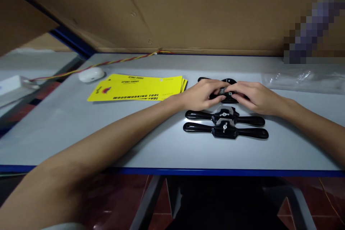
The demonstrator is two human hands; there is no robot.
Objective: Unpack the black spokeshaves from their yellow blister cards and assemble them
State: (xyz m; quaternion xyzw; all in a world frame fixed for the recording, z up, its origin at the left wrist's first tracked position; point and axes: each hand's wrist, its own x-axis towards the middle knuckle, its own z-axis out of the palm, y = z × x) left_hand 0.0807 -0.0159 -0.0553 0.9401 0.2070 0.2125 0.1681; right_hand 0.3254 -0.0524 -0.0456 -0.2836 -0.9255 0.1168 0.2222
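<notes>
Spanning view: grey table, blue edge. Yellow cards lay left of centre, printed "WOODWORKING TOOL". Left hand and right hand met together mid-table, fingers closed on spokeshave. Spokeshave glossy black, silver screw showing between fingertips, handles mostly hidden under palms. Second spokeshave and third spokeshave lay parallel just nearer, untouched. White puck sat beyond cards.

One head cam, fwd & down across table from near edge, close on left hand & right hand.
</notes>
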